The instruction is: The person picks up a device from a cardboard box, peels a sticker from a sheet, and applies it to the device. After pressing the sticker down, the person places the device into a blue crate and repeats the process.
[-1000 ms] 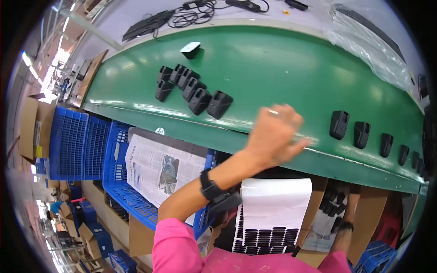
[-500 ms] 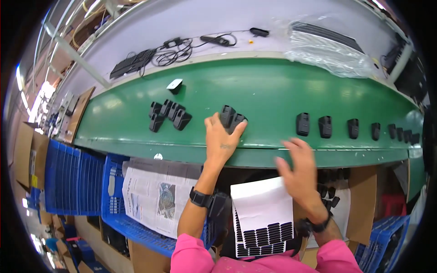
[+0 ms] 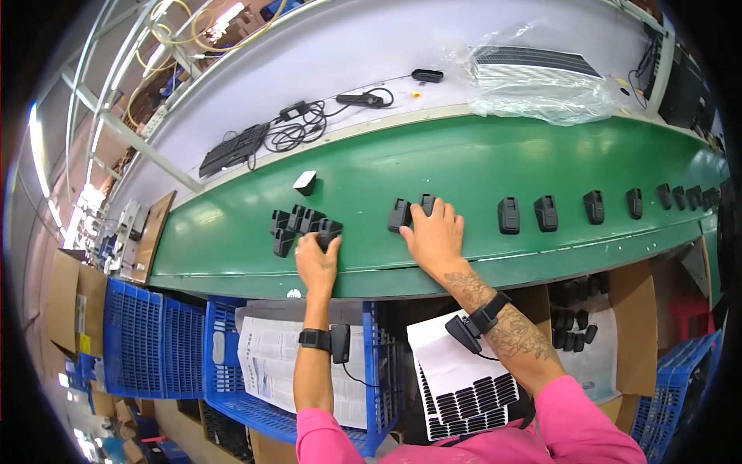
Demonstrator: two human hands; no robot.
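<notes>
On the green bench, my left hand [image 3: 317,264] is closed on a small black plastic housing [image 3: 331,229] at the near right of a loose cluster of similar housings [image 3: 297,220]. My right hand [image 3: 435,240] grips another black housing [image 3: 427,201] from the near side, its fingers hiding most of it. Just left of that one, a further upright housing [image 3: 399,215] stands close to my right thumb. Sheets of black stickers [image 3: 464,379] on white backing lie below my right forearm, at my lap.
To the right runs a spaced row of black housings [image 3: 546,213]. A white-faced black piece [image 3: 305,182] sits behind the cluster. Below the bench are a blue crate [image 3: 220,367] lined with newspaper and a cardboard box [image 3: 635,332] holding black parts. Cables, a keyboard [image 3: 234,149] and plastic-wrapped sheets [image 3: 537,81] lie along the back.
My left hand has left the middle pair of housings and moved left to the cluster. My right hand has come from above the sticker sheets onto one of the middle pair.
</notes>
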